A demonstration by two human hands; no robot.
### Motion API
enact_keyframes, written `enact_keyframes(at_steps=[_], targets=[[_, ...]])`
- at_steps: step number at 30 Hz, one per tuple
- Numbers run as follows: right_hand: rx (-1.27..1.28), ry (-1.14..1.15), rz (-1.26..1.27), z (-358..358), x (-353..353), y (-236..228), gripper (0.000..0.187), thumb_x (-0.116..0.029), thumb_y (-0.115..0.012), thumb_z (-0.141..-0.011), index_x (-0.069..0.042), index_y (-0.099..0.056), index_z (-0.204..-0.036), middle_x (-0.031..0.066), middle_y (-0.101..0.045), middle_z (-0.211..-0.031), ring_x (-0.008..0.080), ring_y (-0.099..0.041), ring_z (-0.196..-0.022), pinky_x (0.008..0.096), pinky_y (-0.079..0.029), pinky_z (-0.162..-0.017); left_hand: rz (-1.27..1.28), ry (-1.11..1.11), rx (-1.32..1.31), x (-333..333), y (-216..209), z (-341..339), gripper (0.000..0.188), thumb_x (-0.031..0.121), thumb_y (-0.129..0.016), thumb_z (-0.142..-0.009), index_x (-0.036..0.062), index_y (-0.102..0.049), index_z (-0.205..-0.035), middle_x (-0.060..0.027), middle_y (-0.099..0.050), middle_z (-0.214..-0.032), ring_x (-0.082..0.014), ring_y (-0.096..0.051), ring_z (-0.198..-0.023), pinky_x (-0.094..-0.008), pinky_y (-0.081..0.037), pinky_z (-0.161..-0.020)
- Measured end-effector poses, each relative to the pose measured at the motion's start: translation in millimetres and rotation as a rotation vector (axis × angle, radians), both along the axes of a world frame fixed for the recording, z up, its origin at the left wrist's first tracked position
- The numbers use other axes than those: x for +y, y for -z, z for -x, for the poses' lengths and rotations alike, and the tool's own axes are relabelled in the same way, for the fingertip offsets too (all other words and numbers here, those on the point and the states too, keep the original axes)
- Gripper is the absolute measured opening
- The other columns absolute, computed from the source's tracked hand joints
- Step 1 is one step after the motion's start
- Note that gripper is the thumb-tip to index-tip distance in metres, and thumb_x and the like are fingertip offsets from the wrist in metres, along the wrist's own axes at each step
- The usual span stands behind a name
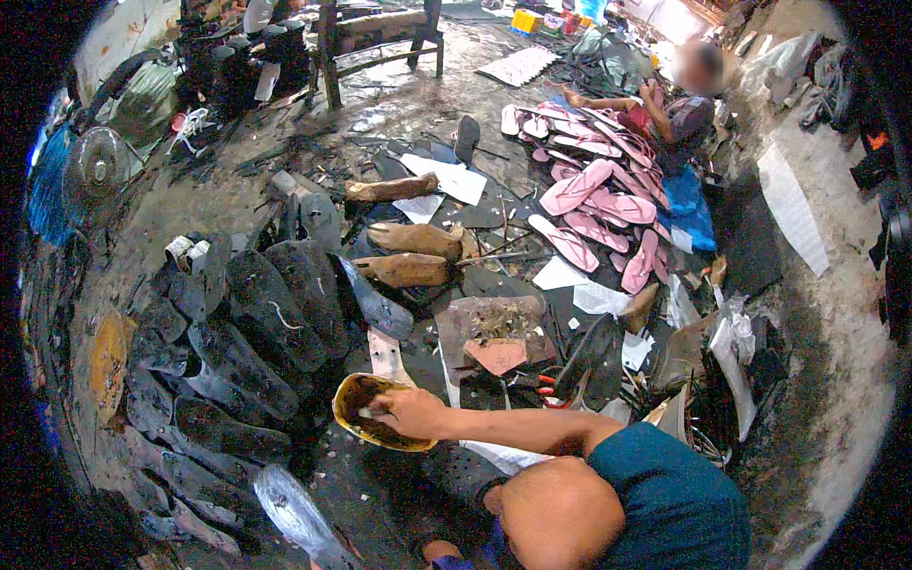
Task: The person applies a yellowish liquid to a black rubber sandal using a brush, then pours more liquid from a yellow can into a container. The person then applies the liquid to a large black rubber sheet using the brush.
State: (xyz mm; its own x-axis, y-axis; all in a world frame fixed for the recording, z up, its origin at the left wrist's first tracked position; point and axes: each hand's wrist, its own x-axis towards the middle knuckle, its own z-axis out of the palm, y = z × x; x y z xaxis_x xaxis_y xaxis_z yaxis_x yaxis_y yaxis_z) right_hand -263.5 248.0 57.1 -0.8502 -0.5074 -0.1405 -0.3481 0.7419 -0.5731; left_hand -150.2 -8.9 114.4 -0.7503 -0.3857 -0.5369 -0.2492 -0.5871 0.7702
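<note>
My right hand (413, 414) reaches into a cut-open yellow container (344, 423) with dark brown residue on its inside. Its fingers are closed around something small and pale that I cannot make out. Near the lower edge a shoe sole (296, 513), shiny and grey, is tilted with its far end up. A sliver of skin at its bottom end may be my left hand; its fingers are hidden. Left of the container, many dark soles (237, 366) lie overlapping in rows. A black clog with holes (461, 472) is just below the container.
Pink flip-flops (594, 204) are heaped at the right, beside a seated person (679, 109). Wooden shoe lasts (408, 255) lie ahead, near a brown block (494, 323) with scraps on it. Red-handled pliers (548, 389) lie to the right. A fan (100, 166) stands far left.
</note>
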Motion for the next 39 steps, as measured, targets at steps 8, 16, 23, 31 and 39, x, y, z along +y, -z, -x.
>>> enact_keyframes(at_steps=[8, 16, 23, 31, 39], targets=[[-0.234, -0.177, -0.432, -13, 41, -98, 0.033, -0.037, -0.065, -0.082, -0.009, -0.064, -0.1, 0.0222, -0.068, -0.081, 0.0395, -0.069, -0.077, 0.0493, -0.055, -0.068, 0.099, -0.154, -0.115, -34, 4, -61, 0.047, 0.042, -0.043, -0.097, 0.0044, -0.058, -0.12, -0.0107, -0.064, -0.112, -0.0262, -0.063, -0.097, -0.0418, -0.053, -0.084], [-0.559, -0.089, 0.706, 3, -12, -170, 0.028, -0.015, -0.073, -0.088, -0.001, -0.063, -0.11, 0.0065, -0.07, -0.099, 0.0131, -0.064, -0.096, 0.0305, -0.051, -0.086, 0.053, -0.12, -0.025, -13, 1, -39, 0.046, 0.043, -0.042, -0.098, 0.0052, -0.06, -0.117, -0.0085, -0.065, -0.108, -0.0247, -0.065, -0.093, -0.0414, -0.054, -0.082], [0.114, -0.324, 0.928, 27, -112, -107, 0.028, 0.003, -0.062, -0.081, -0.006, -0.064, -0.107, 0.0099, -0.068, -0.094, 0.0295, -0.065, -0.086, 0.0375, -0.051, -0.076, -0.113, 0.003, 0.128, 25, -13, -5, 0.06, 0.055, -0.035, -0.097, 0.007, -0.057, -0.126, -0.0083, -0.065, -0.116, -0.0245, -0.062, -0.104, -0.0404, -0.049, -0.094], [0.168, -0.581, 0.951, -16, -68, -128, 0.037, -0.012, -0.067, -0.079, -0.011, -0.066, -0.117, 0.0095, -0.067, -0.09, 0.0295, -0.064, -0.082, 0.039, -0.053, -0.072, -0.993, -0.147, 0.566, -19, 7, 5, 0.059, 0.046, -0.042, -0.093, -0.0016, -0.054, -0.126, -0.0173, -0.06, -0.123, -0.031, -0.057, -0.113, -0.0418, -0.049, -0.097], [0.322, -0.774, 0.737, -32, -71, -138, 0.053, -0.022, -0.068, -0.071, -0.017, -0.061, -0.123, 0.0061, -0.062, -0.095, 0.0261, -0.06, -0.088, 0.041, -0.048, -0.077, -0.427, -0.119, 0.167, 8, -7, 7, 0.049, 0.046, -0.038, -0.1, 0.0082, -0.056, -0.125, -0.0092, -0.062, -0.119, -0.0245, -0.06, -0.106, -0.0395, -0.05, -0.094]])
